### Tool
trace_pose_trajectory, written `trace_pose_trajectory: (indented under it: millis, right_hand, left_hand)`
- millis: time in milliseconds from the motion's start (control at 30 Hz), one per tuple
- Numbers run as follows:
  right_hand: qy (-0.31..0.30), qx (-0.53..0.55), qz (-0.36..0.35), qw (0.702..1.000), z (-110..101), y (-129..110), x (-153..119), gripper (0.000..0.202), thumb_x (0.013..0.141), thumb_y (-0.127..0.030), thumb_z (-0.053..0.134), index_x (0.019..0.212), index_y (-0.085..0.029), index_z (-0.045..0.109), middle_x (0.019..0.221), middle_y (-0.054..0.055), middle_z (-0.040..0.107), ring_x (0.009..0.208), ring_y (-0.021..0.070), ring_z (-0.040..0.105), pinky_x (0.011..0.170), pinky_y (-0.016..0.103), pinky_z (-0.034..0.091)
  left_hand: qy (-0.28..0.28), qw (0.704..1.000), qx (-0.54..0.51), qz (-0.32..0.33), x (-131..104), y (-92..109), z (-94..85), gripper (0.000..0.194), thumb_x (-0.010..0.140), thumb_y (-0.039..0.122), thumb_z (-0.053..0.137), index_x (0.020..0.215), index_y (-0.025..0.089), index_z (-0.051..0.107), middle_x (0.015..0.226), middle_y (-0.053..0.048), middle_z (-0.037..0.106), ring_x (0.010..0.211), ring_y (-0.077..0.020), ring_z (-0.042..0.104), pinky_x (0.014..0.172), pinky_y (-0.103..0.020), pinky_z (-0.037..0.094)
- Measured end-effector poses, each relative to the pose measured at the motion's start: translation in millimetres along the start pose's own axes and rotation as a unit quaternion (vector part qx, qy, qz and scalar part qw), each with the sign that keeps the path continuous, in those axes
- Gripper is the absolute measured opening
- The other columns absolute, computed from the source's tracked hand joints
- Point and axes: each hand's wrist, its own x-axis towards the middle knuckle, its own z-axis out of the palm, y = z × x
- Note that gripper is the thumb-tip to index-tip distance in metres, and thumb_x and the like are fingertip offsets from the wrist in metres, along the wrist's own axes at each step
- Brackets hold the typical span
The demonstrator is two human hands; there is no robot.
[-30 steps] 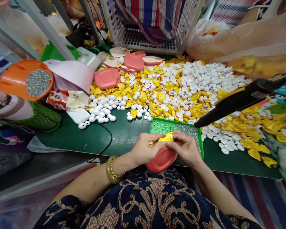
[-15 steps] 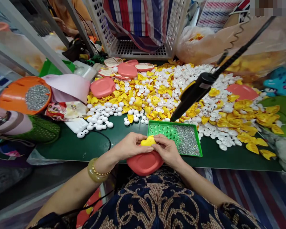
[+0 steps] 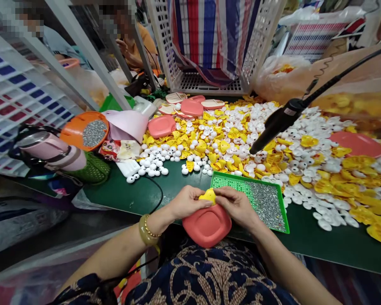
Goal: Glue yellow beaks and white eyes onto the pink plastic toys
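"What are your hands gripping?"

"Your left hand (image 3: 186, 203) and right hand (image 3: 238, 205) pinch one yellow piece (image 3: 208, 196) between fingertips, near centre; one red piece (image 3: 207, 226) sits against its near side."

"What could go wrong?"

"The yellow piece could slip if that fingertip pinch loosens; your right hand could bump the green tray (image 3: 224, 181) just beyond, spilling silver bits (image 3: 266, 203)."

"And the counts?"

"One tray, one black tool (image 3: 276, 123) hanging beyond it, one orange bowl (image 3: 70, 130) farther left. The loose yellow parts (image 3: 380, 234) and white parts (image 3: 324, 224) are too many to count."
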Motion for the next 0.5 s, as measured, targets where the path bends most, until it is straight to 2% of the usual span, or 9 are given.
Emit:
trace_pose_trajectory:
  millis: [67,133,233,267,333,400,500]
  right_hand:
    - [0.049,-0.083,-0.013,0.995,-4.1,4.8,22.9,0.019,0.081,-0.034,0.061,0.088,-0.024,0.076,0.084,0.007,0.073,0.076,0.0206,0.066,0.07,0.037,0.054]
    - [0.078,-0.212,-0.004,0.974,-0.6,11.2,50.4,0.021,0.081,-0.037,0.061,0.085,-0.022,0.075,0.079,0.009,0.072,0.073,0.0218,0.065,0.068,0.037,0.052]
    - [0.029,-0.391,0.067,0.917,13.2,20.1,88.9,0.015,0.072,-0.032,0.07,0.077,-0.018,0.074,0.074,0.013,0.07,0.078,0.0269,0.065,0.07,0.038,0.049]
    - [0.019,-0.416,0.088,0.905,16.1,22.2,99.1,0.012,0.071,-0.029,0.071,0.073,-0.017,0.073,0.072,0.014,0.07,0.079,0.0281,0.066,0.07,0.038,0.049]
    - [0.027,-0.422,0.113,0.899,13.2,25.2,115.4,0.011,0.071,-0.025,0.068,0.069,-0.015,0.071,0.069,0.015,0.068,0.076,0.0283,0.065,0.068,0.039,0.048]
    - [0.057,-0.411,0.127,0.901,-3.9,26.7,127.7,0.014,0.074,-0.028,0.066,0.069,-0.015,0.069,0.068,0.013,0.066,0.072,0.027,0.063,0.066,0.039,0.047]
    - [0.123,-0.399,0.152,0.896,-48.4,27.3,143.0,0.019,0.078,-0.031,0.061,0.068,-0.015,0.064,0.064,0.011,0.061,0.068,0.0252,0.059,0.063,0.039,0.044]
  left_hand:
    - [0.022,0.999,-0.031,-0.005,-3.9,-2.5,-3.2,0.034,0.068,0.041,0.075,0.081,0.01,0.073,0.069,-0.004,0.066,0.057,-0.01,0.053,0.055,-0.022,0.038]
    - [0.037,0.998,-0.052,-0.005,-6.0,-4.2,-3.5,0.034,0.067,0.041,0.077,0.079,0.01,0.073,0.069,-0.005,0.067,0.056,-0.0102,0.054,0.055,-0.022,0.038]
    - [0.04,0.996,-0.074,-0.004,-6.7,-4.2,-1.0,0.035,0.063,0.041,0.08,0.079,0.01,0.074,0.071,-0.006,0.068,0.058,-0.0109,0.056,0.057,-0.022,0.041]
    - [0.043,0.996,-0.08,-0.004,-7.0,-3.7,-0.6,0.035,0.063,0.041,0.081,0.08,0.011,0.075,0.072,-0.006,0.069,0.059,-0.0111,0.056,0.058,-0.022,0.041]
    - [0.054,0.994,-0.09,-0.007,-8.6,-2.7,-1.6,0.035,0.063,0.04,0.081,0.081,0.011,0.075,0.074,-0.007,0.07,0.06,-0.0114,0.058,0.059,-0.022,0.043]
    - [0.063,0.994,-0.092,-0.01,-10.6,-2.0,-4.4,0.035,0.064,0.039,0.081,0.083,0.011,0.076,0.076,-0.008,0.071,0.062,-0.012,0.059,0.061,-0.023,0.044]
    - [0.073,0.994,-0.085,-0.008,-10.9,-2.4,-8.3,0.032,0.065,0.037,0.081,0.084,0.011,0.076,0.078,-0.009,0.072,0.063,-0.013,0.06,0.061,-0.024,0.045]
